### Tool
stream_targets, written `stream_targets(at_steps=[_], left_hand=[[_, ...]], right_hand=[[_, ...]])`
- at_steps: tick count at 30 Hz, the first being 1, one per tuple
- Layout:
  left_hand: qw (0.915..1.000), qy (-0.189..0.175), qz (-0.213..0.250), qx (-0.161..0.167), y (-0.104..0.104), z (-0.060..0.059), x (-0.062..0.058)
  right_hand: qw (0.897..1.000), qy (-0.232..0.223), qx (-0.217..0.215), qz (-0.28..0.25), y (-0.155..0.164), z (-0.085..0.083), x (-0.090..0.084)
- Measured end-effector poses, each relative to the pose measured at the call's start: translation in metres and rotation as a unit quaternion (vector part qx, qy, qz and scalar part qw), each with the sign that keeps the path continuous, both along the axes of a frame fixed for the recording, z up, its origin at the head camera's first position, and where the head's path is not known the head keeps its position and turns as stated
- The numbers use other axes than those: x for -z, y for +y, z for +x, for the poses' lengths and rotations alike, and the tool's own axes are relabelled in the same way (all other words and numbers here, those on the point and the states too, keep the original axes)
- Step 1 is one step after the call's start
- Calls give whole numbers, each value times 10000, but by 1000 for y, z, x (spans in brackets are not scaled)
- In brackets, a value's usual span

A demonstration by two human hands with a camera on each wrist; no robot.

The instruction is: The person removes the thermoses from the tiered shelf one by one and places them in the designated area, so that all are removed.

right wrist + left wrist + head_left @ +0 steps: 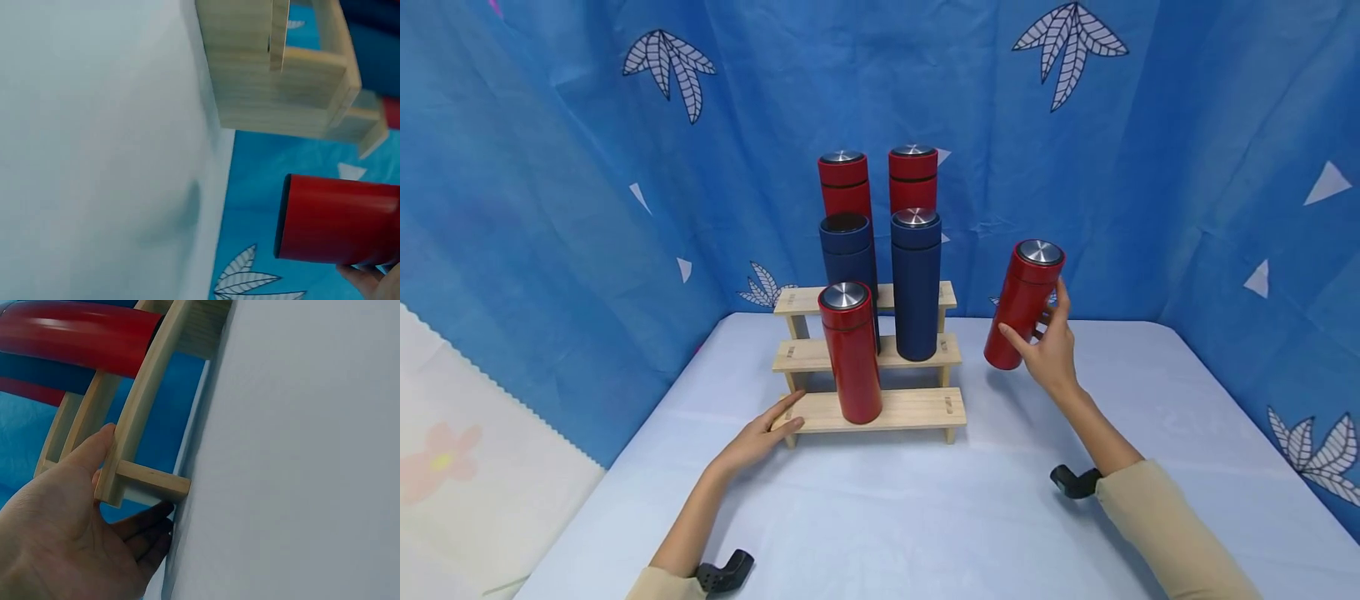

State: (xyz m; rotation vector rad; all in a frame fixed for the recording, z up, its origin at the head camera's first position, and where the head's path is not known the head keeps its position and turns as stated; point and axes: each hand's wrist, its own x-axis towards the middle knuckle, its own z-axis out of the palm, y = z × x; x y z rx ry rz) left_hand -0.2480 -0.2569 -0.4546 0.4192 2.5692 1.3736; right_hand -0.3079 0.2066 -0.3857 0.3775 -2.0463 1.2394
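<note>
My right hand (1051,354) grips a red thermos bottle (1024,304) with a silver lid, to the right of the wooden shelf rack. The bottle leans, its top toward the right, and its dark base hangs above the table in the right wrist view. My left hand (758,435) holds the left end of the three-step wooden rack (917,408), thumb and fingers around the lowest step's end. On that step stands another red thermos (852,358). Two dark blue thermoses (916,287) stand on the middle step, and two red ones (913,179) behind them on the top step.
A white cloth (925,517) covers the table. Blue curtain fabric (760,167) with leaf prints hangs behind and at the sides. A pale floral cloth (475,467) hangs at the far left. Black wrist devices (1075,482) sit at both sleeves.
</note>
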Motion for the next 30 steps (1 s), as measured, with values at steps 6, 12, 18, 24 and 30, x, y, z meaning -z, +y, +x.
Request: stream_targets(at_steps=[6,12,18,24,30], left_hand=[[9999,-72,113,-16,-2,-1,3],[9998,-155,131,17,-1,1,2],[9999,-136,90,25,-1,0,2],[9999,-94,142,-34,-1,-1,0],[9997,-166,166,-33,-1,0,3]], right_hand=[[9995,-285,96,-63,-5,-37,13],[9982,-526,220,-192,-7,-57,37],[9974,-622,348,-144,-8,-61,50],[9980,-572,268,-20,-9,-63,49],[9971,-667,366,-58,-11,-55,54]])
